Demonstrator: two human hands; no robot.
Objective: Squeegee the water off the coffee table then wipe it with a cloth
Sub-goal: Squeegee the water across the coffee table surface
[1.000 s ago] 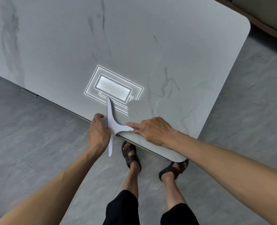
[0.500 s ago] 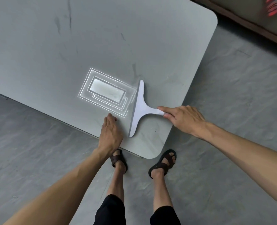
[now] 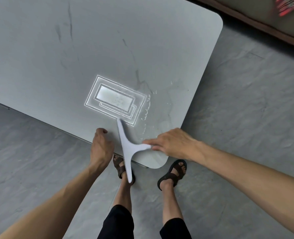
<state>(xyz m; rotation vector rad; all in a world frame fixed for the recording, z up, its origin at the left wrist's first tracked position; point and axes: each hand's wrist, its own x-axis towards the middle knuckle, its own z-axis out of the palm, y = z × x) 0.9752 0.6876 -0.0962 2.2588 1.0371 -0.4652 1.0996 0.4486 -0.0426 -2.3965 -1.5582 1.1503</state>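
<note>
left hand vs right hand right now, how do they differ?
The right hand grips the handle of the white squeegee; the left hand holds nothing. The left hand rests curled on the coffee table edge, to the left of the blade; the right hand lies over the table's corner. Both are bare and sit at the near edge.

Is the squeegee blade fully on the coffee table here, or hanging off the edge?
Hanging off. The squeegee crosses the coffee table near edge; its lower blade end shows over the floor. The right hand holds the handle.

The counter [image 3: 73,49] is cut off at the top and left edges. The squeegee [image 3: 127,149] handle end is hidden under the right hand [image 3: 173,144].
</note>
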